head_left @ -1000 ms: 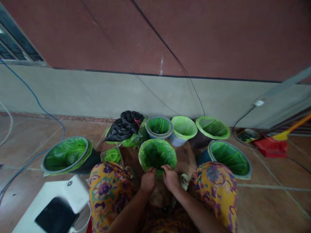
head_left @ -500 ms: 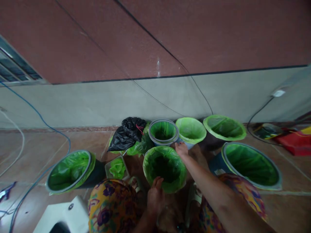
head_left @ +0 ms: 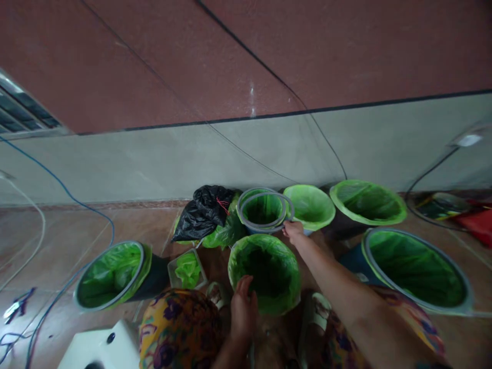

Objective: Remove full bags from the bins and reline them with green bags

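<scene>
A small bin lined with a green bag (head_left: 265,271) stands on the floor between my knees. My left hand (head_left: 243,307) rests on its near rim, fingers curled on the liner edge. My right hand (head_left: 292,230) reaches past it and pinches a grey ring (head_left: 269,211) that sits tilted above the rim of the bin behind, a grey bin with a green liner (head_left: 258,209). The ring is lifted off on the right side.
Several more green-lined bins stand around: one at the left (head_left: 111,277), two at the back right (head_left: 311,206) (head_left: 367,202), a large one at the right (head_left: 415,269). A black bag (head_left: 202,212) lies on green bags. A tray of green bags (head_left: 187,269), a white stool (head_left: 100,351), floor cables.
My right hand left the near bin's rim, reached forward to the bin behind and took hold of its grey ring, which now tilts up. My view shifted slightly right.
</scene>
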Demonstrator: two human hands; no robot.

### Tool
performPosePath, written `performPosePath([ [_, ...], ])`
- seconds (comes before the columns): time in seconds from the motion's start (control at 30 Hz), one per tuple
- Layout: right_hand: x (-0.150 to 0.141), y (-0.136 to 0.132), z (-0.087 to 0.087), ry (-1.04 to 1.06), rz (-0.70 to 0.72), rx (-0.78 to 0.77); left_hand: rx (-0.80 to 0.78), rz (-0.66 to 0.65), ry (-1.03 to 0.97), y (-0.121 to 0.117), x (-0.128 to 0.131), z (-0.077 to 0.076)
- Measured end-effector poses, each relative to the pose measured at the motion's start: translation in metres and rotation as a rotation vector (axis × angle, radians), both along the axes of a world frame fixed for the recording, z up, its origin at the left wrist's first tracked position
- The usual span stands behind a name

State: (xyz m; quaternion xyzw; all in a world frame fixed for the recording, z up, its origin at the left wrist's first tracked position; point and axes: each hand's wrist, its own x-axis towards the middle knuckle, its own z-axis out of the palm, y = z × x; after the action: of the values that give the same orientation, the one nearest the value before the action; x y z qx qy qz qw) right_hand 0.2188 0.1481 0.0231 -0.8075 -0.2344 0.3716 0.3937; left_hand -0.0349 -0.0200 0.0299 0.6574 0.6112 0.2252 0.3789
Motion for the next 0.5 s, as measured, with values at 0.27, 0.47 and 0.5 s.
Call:
performPosePath([
  [0.27,0.006,-0.08,0.063,0.073,0.171,0.048,-0.341,0.356,-0.521,0.056,-0.021,0.069],
  [0.47,0.002,-0.139,0.061,-0.276,0.443,-0.055,-0.449,0.186,-0.672,0.073,-0.028,0.113],
  [0.5,0.001,-0.144,0.058,-0.311,0.481,-0.096,-0.434,0.158,-0.62,0.072,-0.027,0.111],
])
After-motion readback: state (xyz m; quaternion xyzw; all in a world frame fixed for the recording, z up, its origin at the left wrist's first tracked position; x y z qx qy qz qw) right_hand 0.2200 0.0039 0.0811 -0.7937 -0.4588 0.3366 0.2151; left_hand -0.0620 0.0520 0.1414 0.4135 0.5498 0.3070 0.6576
